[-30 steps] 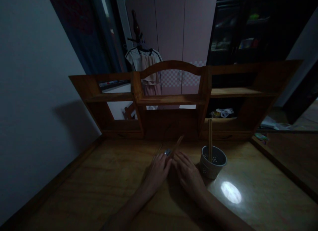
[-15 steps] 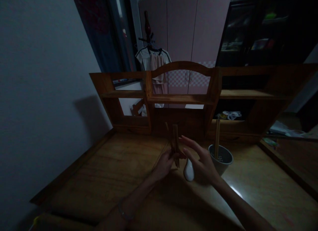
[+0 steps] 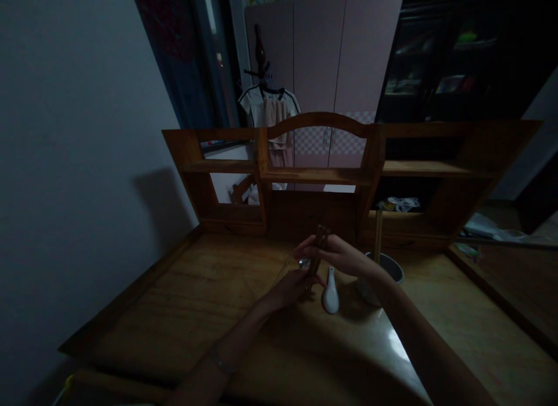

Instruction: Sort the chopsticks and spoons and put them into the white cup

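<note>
In dim light, my right hand is closed round a small bundle of wooden chopsticks, holding them near upright above the wooden desk. My left hand is just below, fingers curled at the bundle's lower end. A white ceramic spoon hangs or lies right beside both hands; I cannot tell which hand, if any, holds it. A small metal piece glints by the left fingers. To the right stands a grey perforated holder cup with one chopstick upright in it.
A wooden hutch with open shelves rises along the desk's back edge. A grey wall borders the left. Behind are pink wardrobe doors and clothes on a stand. Small items lie on the hutch's right lower shelf.
Both hands lifted off the desk with the chopsticks. My right hand, spread half a second ago, has closed round the bundle. The white spoon has come into view.
</note>
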A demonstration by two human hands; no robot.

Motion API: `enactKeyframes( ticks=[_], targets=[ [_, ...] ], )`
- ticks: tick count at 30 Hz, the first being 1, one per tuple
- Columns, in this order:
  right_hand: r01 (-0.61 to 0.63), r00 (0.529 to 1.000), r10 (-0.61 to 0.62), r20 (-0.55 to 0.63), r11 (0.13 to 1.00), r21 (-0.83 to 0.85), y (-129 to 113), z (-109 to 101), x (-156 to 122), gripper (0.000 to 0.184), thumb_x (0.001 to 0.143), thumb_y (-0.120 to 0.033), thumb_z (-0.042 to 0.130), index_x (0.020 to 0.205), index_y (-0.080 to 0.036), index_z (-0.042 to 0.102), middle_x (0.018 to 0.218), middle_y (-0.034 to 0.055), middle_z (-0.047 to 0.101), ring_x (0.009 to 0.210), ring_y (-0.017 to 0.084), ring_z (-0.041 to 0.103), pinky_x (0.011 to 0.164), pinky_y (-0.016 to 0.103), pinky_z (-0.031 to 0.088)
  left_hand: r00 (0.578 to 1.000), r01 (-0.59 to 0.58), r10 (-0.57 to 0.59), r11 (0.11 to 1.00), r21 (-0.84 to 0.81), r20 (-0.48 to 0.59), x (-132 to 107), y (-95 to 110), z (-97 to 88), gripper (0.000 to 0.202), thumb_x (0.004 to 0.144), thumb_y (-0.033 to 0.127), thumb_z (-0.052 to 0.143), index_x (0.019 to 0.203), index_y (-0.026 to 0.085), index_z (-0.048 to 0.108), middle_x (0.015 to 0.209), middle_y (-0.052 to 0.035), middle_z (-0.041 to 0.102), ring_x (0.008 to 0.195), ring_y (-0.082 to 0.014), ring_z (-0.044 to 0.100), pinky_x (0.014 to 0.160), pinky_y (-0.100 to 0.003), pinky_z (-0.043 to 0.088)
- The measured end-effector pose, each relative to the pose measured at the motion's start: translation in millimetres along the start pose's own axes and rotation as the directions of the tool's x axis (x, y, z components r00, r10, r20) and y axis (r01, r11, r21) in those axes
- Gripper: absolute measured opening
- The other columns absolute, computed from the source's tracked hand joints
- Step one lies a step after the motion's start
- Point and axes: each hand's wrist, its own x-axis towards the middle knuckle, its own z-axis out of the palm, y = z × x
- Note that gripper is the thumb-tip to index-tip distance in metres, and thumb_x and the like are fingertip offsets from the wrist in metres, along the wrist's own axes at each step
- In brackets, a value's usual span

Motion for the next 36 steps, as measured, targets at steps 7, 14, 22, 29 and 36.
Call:
enactKeyframes(
  ticks=[7,14,22,29,36],
  targets=[
    [-0.06,0.996,0.054,0.067,0.994,0.089,6,-7,12,0.032,0.097,-0.037,0.054,0.118,-0.016,0.063,0.114,0.0097,0.066,0.109,0.023,0.06,0.095,0.036,0.049,0.999,0.039,-0.039,0.998,-0.051,-0.001,1,-2,0.1,0.039,0.091,0.046,0.048,0.1,0.016,0.071,0.098,-0.0078,0.068,0.088,-0.0194,0.063,0.079,-0.029,0.048],
    [-0.02,0.981,0.038,-0.189,0.995,0.095,-1,-17,15,0.036,0.086,-0.039,0.068,0.114,-0.017,0.068,0.116,0.0097,0.066,0.113,0.027,0.058,0.103,0.043,0.042,0.996,0.034,-0.041,0.995,-0.092,-0.077,1,0,1.8,0.035,0.09,0.044,0.052,0.097,0.016,0.071,0.095,-0.0077,0.067,0.085,-0.0193,0.063,0.072,-0.027,0.048],
    [-0.007,0.986,0.023,-0.168,0.995,0.1,0,-23,14,0.034,0.084,-0.036,0.07,0.113,-0.019,0.069,0.117,0.0081,0.066,0.113,0.028,0.058,0.1,0.042,0.045,0.993,0.069,-0.081,0.989,-0.133,-0.081,0,2,3.6,0.034,0.089,0.044,0.053,0.098,0.016,0.07,0.095,-0.0068,0.066,0.083,-0.0177,0.062,0.07,-0.026,0.049],
    [0.015,0.988,-0.012,-0.157,1.0,0.021,-5,-19,13,0.03,0.086,-0.036,0.068,0.109,-0.016,0.07,0.109,0.0074,0.069,0.105,0.026,0.063,0.091,0.036,0.05,0.985,0.168,-0.171,0.96,-0.222,0.003,0,1,1.6,0.035,0.088,0.044,0.055,0.104,0.017,0.069,0.109,-0.0099,0.066,0.096,-0.021,0.062,0.08,-0.03,0.051],
    [0.0,0.986,0.001,-0.164,1.0,0.011,-7,-18,12,0.029,0.085,-0.039,0.067,0.102,-0.016,0.072,0.104,0.0068,0.07,0.102,0.025,0.063,0.086,0.034,0.051,0.991,0.119,-0.126,0.978,-0.173,-0.032,2,1,1.0,0.036,0.087,0.044,0.058,0.107,0.017,0.07,0.108,-0.0109,0.069,0.098,-0.0239,0.064,0.082,-0.034,0.051]
  ],
)
